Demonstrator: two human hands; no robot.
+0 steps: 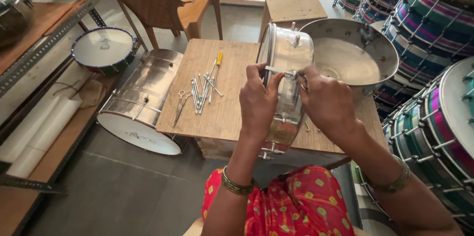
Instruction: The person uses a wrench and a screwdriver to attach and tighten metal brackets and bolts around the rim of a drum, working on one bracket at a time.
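Head view: a person seated at a low wooden table (222, 112) works on a shiny metal drum shell (288, 63) stood on its edge at the table's near right corner. Left hand (259, 100) is closed, fingertips pinching a thin metal hook rod (276, 70) that lies across the shell's upper rim. Right hand (326, 100) is closed around a small fitting at the rod's far end; what exactly the fingers hold is hidden by them. Between the two hands sits a small lug (291, 75) on the shell wall. Left of the left hand, well apart, lie scissors (181, 105), a bundle of loose metal rods (202, 90) and a yellow-handled screwdriver (216, 70). Beyond the right hand rests a large steel bowl (353, 55), touching the shell. Farther left of the left hand, on the floor, lies a finished steel drum (140, 105); to the right of the right hand stand stacked striped drums (434, 28).

Risk, as judged: the shell balances on its curved edge near the table's corner, steadied only by the hands, so a hard pull on the rod could roll it off. The rod could also slip from the rim, since only fingertips hold it.
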